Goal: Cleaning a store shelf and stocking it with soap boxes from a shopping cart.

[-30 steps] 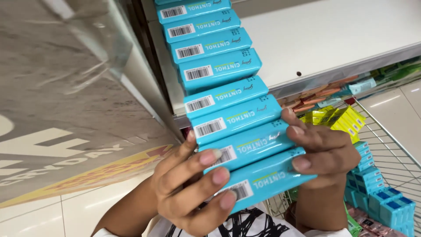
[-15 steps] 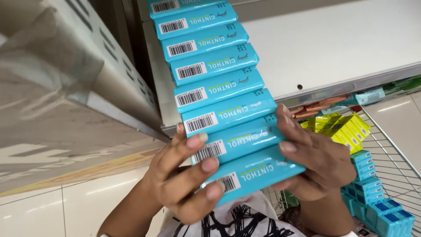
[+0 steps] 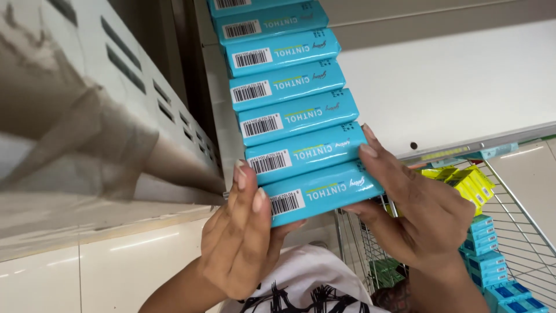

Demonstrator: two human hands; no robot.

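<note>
A: What have you got there?

B: A row of teal boxes (image 3: 289, 110), long flat cartons set edge to edge, each with a white barcode patch at one end. I hold the row between my two hands, up in front of a white shelf (image 3: 452, 87).

A: How is your grip on it?

B: My left hand (image 3: 246, 237) presses against the left end of the nearest boxes, fingers straight and flat, thumb tucked under the bottom carton. My right hand (image 3: 417, 208) is clasped on the right end, fingertips laid on the second carton from the bottom, thumb under the lowest one. Both are closed on the row, squeezing it from either side.

A: And where does the row run?

B: From my hands up and away, out past the top edge of the view, so I cannot tell how many there are.

A: Anything below you?

B: A wire trolley (image 3: 521, 214) at lower right, with yellow boxes (image 3: 463, 182) and more blue boxes (image 3: 483, 249) stacked in it. To my left there is a grey slotted panel (image 3: 133, 75), and pale floor tiles (image 3: 98, 266) beneath it
</note>
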